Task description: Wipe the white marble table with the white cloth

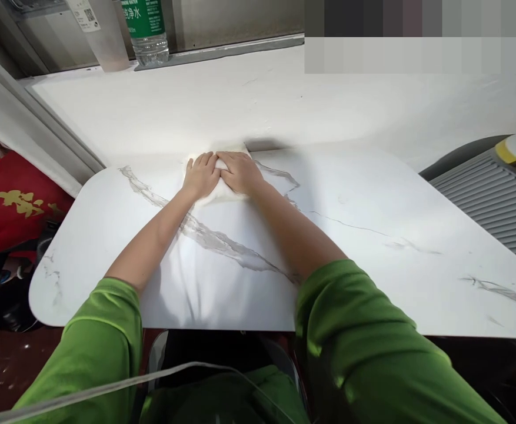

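Note:
A cream-white folded cloth [223,193] lies on the white marble-patterned tabletop [363,259], close to its far edge by the wall. My left hand [202,175] rests flat on the left part of the cloth, fingers stretched forward. Beside it my right hand [242,171] presses on the cloth's right part, its fingers laid out toward the left hand. The two hands almost touch at the thumbs, with some cloth showing between them. Part of the cloth is hidden under both palms.
On the ledge behind the table stand a water bottle with a green label [149,35] and a frosted container [105,41]. A grey ribbed appliance [482,188] stands at the right. A red bag [15,206] is at the left. A pale cable [152,377] crosses below.

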The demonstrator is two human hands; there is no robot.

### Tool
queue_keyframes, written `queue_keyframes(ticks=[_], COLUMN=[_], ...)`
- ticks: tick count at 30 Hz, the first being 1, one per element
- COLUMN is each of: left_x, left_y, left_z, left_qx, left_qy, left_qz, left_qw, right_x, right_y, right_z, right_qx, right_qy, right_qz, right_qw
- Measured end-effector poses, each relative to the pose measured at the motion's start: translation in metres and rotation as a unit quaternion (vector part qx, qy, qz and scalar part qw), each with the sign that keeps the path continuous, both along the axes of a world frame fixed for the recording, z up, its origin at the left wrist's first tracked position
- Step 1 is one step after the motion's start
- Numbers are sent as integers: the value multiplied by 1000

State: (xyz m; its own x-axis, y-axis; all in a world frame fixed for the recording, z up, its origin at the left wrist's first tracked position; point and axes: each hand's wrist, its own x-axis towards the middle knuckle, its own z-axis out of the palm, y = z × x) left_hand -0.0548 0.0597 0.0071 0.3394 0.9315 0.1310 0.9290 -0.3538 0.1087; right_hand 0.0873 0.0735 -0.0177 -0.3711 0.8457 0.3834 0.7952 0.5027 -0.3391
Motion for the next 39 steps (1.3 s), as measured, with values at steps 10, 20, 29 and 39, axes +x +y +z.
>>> queue_keyframes(ticks=[10, 20, 29, 39], left_x=[23, 46, 53, 85], left_y=[-120, -226, -220, -110], left_z=[4, 2, 4, 2], left_qx=[-10, -18, -52, -65], left_qy=[-20, 0, -19, -76], left_qz=[-3, -118, -135, -65], left_qw=[1000, 993, 989, 993], right_x=[23, 61, 70, 85], right_y=[-118, -248, -244, -130], right_z=[4, 7, 7, 10], right_qx=[-5, 21, 3, -4], right_qy=[-44, -91, -75, -78], right_qz=[7, 17, 17, -9], right_qw=[999, 996, 997, 997])
